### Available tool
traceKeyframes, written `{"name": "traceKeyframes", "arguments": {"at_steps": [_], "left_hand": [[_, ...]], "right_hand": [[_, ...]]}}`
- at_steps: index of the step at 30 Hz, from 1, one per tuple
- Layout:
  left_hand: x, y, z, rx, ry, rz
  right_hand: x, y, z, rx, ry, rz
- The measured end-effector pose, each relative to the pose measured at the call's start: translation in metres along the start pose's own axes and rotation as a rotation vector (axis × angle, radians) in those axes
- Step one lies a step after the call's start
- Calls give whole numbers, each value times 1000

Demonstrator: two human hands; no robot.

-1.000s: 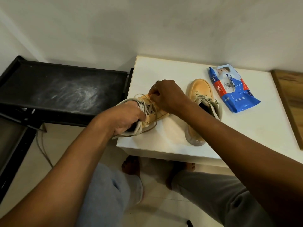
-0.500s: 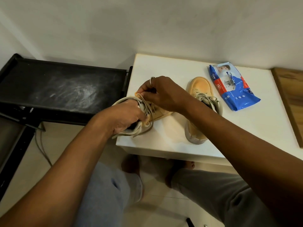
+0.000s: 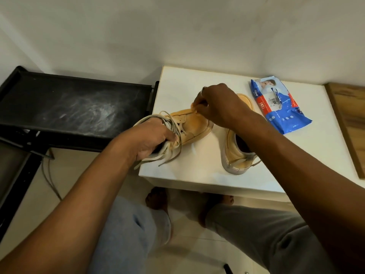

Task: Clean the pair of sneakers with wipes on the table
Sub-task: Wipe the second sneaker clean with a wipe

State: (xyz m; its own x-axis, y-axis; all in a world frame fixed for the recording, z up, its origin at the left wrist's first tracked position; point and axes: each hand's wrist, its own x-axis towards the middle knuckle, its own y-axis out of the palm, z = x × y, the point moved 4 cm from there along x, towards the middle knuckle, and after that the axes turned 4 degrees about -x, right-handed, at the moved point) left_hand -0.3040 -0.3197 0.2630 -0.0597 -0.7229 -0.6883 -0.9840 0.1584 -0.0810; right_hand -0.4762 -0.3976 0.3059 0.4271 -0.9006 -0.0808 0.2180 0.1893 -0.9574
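Head view, looking down at a white desk (image 3: 177, 84) set against a pale wall. The left hand (image 3: 156, 135) grips the heel end and collar of a tan sneaker (image 3: 195, 125) with the loose laces (image 3: 167, 155) bunched under its fingers, probably to steady the shoe and keep the laces off the part being cleaned. This sneaker sits at the desk's near left corner; its heel hangs past the edge in the hand; whether the toe touches the desk cannot be told. Its long axis runs from near left to far right; the toe points right, toward the second sneaker (image 3: 235, 155), and the upper faces the camera. The right hand (image 3: 219, 107) is closed in a pinch on a small pale, tan-stained scrap (image 3: 194, 108), probably a wipe though too small to be sure, held at the top of the toe; wiping of the first shoe seems under way. The second sneaker stands on its sole just right of the first, untouched, partly hidden under the right forearm; heel toward the person, toe toward the wall. A blue pack of wipes (image 3: 276, 105) lies flat at the far right, within reach of the right hand. A dusty black shelf (image 3: 79, 107) stands to the left; a wooden board (image 3: 347, 123) lies along the right edge; bare feet and grey trouser legs show below.
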Motion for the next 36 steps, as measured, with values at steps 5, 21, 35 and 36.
{"name": "traceKeyframes", "arguments": {"at_steps": [5, 21, 35, 36], "left_hand": [[1, 2, -2, -208, -18, -32], [1, 3, 1, -256, -136, -76], [7, 0, 3, -208, -110, -97], [8, 0, 3, -196, -104, -98]], "right_hand": [[6, 21, -1, -68, 58, 51], [6, 27, 16, -26, 43, 190], [6, 36, 20, 67, 71, 232], [6, 39, 21, 55, 79, 199]]}}
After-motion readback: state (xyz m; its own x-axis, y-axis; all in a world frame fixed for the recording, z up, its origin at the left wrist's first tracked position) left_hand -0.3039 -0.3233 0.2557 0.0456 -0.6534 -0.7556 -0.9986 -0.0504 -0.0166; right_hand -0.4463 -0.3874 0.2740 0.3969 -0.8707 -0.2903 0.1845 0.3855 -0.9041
